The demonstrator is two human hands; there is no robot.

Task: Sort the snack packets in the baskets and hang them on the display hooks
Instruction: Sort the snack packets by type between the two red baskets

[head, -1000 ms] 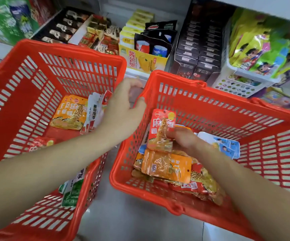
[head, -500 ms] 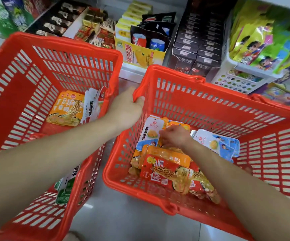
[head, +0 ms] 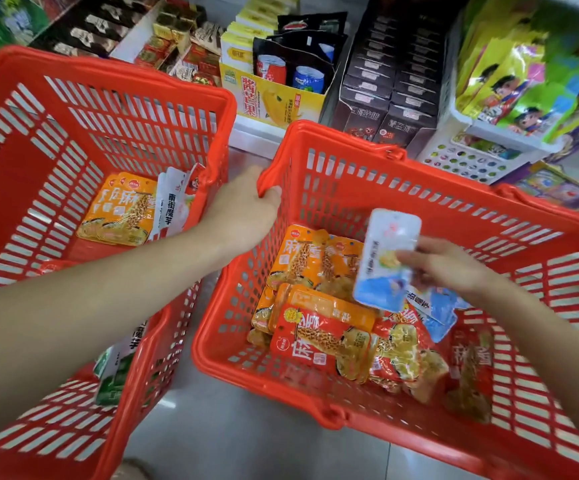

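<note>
Fingers [head: 416, 259] pinch packet [head: 387, 244] above basket [head: 350, 142], grey floor [head: 246, 431].

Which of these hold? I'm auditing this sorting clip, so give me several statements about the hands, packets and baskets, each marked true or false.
1. The right hand holds a blue-and-white packet over the right basket. True.
2. The left hand reaches into the left basket. False: it grips the right basket's rim.
3. Orange packets lie in the left basket. True.
4. The right basket is empty. False: a pile of packets lies in it.
</note>
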